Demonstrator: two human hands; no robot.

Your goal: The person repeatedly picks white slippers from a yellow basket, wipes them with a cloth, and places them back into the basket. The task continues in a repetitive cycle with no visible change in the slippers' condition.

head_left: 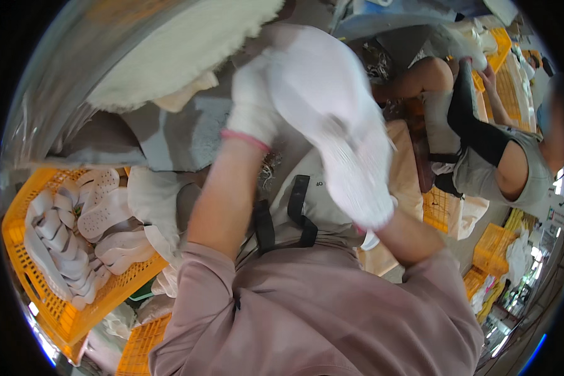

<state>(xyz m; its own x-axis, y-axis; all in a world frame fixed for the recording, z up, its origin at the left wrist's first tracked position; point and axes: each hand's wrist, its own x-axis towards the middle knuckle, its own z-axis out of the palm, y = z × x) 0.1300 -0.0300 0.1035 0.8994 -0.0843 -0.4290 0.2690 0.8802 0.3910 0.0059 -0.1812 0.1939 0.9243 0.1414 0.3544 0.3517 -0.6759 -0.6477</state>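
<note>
A large, smooth white shoe sole (316, 72), slightly blurred, is held up in front of me. My left hand (252, 103), in a white knit glove with a pink cuff, grips its left edge; the fingertips are hidden behind it. On the near right end, my right hand (360, 178) is closed round the sole in a matching glove. A fluffy white buffing wheel (182, 53) stands to the upper left, close to my left hand, with a visible gap between it and the sole.
A yellow crate (75, 323) at the left holds several white shoe soles (103, 203). Grey machine housing (169, 135) lies under the wheel. To the right a co-worker (501, 156) sits near more yellow crates (492, 250). Shavings (269, 166) cling near my left forearm.
</note>
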